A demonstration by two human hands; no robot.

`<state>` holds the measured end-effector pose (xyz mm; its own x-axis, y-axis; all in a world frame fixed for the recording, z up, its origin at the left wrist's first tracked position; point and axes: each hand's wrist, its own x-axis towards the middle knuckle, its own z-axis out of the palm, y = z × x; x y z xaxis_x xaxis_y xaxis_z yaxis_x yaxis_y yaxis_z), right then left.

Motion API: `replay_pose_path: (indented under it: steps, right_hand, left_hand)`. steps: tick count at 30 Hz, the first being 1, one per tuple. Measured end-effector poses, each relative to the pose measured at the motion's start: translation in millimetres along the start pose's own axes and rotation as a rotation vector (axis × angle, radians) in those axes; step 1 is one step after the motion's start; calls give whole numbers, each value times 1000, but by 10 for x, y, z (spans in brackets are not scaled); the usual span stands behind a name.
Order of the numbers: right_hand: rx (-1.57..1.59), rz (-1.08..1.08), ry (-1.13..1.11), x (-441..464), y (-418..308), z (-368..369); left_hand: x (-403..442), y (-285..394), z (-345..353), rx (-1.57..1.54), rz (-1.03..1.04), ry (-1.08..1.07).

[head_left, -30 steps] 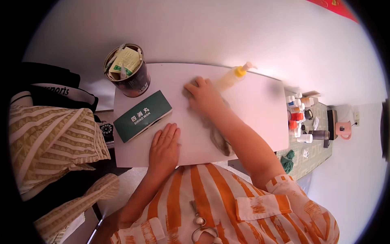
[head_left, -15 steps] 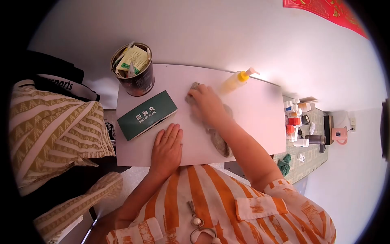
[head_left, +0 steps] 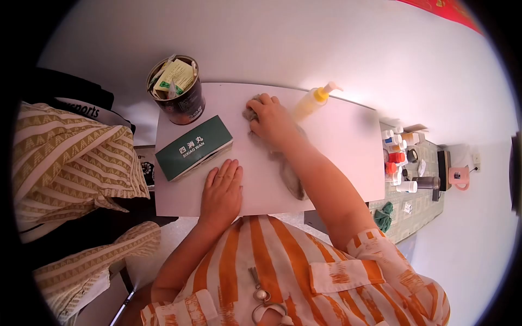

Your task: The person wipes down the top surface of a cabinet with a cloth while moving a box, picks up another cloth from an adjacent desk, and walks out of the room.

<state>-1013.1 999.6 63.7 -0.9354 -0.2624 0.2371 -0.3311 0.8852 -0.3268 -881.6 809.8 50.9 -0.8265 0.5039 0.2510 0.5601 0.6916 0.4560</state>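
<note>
Near the far side of the pale table (head_left: 348,157), my right hand (head_left: 272,119) presses down with curled fingers on a crumpled grey cloth (head_left: 292,182). Part of the cloth bunches under the fingertips, and the rest trails beneath my wrist and forearm toward me. My left hand (head_left: 222,187) lies flat on the tabletop near its front edge, fingers stretched out and holding nothing. Just beyond those fingertips sits a dark green box (head_left: 193,146) with white lettering. A pump bottle (head_left: 310,104) of yellowish liquid stands right of my right hand.
A dark round tin (head_left: 185,106) filled with packets stands at the table's far left corner. Patterned fabric (head_left: 81,163) hangs at the left. On the right, another surface holds several bottles (head_left: 397,157), a green cloth (head_left: 384,217) and a pink jug (head_left: 459,178).
My right hand has slid a little farther from me with the grey cloth under its fingers. My left hand stays flat in place. The whole view has shifted slightly.
</note>
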Motion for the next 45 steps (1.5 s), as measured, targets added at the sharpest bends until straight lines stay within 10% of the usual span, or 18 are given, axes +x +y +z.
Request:
replay_pose_path:
  steps: [15,45]
  right_hand:
    - [124,295,95,-1721,488,-823]
    - [250,192,188,-1793,741,-792]
  left_hand:
    - [1361,24,641,114,-285,198]
    - [1396,-225,654,148,-150,322]
